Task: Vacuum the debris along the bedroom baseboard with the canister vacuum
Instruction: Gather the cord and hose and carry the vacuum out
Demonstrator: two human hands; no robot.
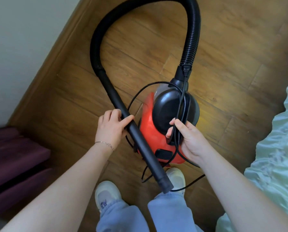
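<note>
Now: both hands on the vacuum

The left hand [111, 126] curls round the black wand [140, 149]. The right hand [188, 139] pinches loops of black cord [179, 113] against the top of the red canister vacuum [150, 131]. I can't tell whether the canister rests on the floor or hangs. The ribbed hose [191, 39] arches away over the wood-plank floor [223, 47]. A wooden baseboard [54, 56] runs below the white wall [14, 39] at left. A pale green bed [277, 148] borders the right and a purple cushion [14, 156] the lower left, leaving a strip of floor between.
</note>
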